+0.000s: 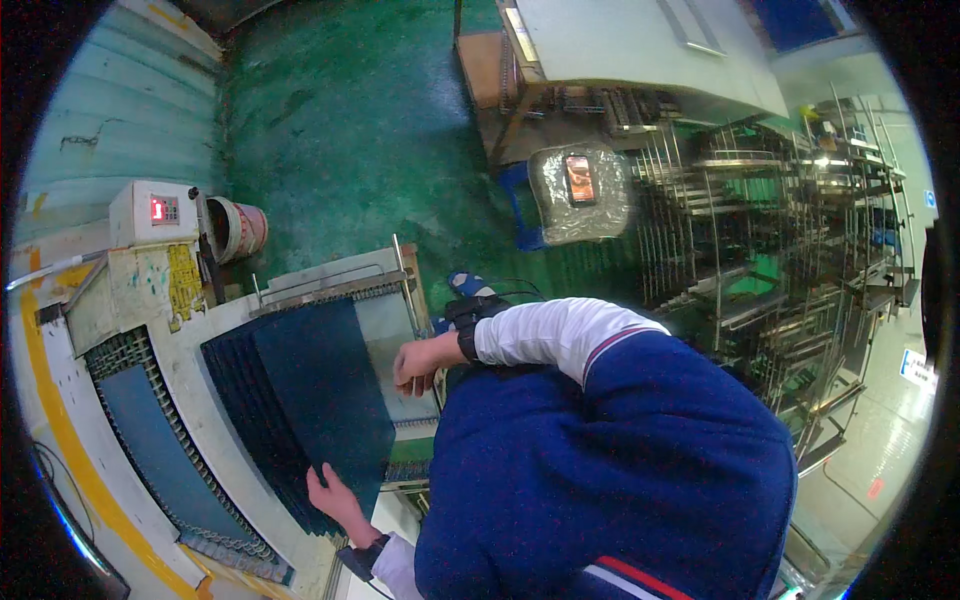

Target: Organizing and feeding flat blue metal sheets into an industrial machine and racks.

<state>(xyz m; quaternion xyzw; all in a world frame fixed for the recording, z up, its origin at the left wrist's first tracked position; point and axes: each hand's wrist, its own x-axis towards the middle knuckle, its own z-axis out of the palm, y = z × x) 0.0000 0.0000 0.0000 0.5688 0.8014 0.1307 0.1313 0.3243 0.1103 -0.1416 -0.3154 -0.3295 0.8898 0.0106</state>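
Observation:
A fanned row of thin dark blue panels point(325, 375) leans in a white frame in front of me. My left hand point(338, 500) is at the panels' lower edge, its thumb and a finger spread apart. Beside their right edge, over a pale flat surface point(385, 325), is my right hand point(415, 365). Its fingers curl inward, and whatever they may pinch is hidden. Black straps circle both wrists. Left of the panels, a single blue panel point(165, 430) lies between rows of metal coils point(190, 450).
A white control box point(150, 215) with a red display stands beyond the frame, near a white bucket point(238, 230). A phone point(579, 180) rests on a wrapped stool point(565, 215). Metal racks with upright rods point(715, 230) stand at the right, under a white cabinet point(640, 50).

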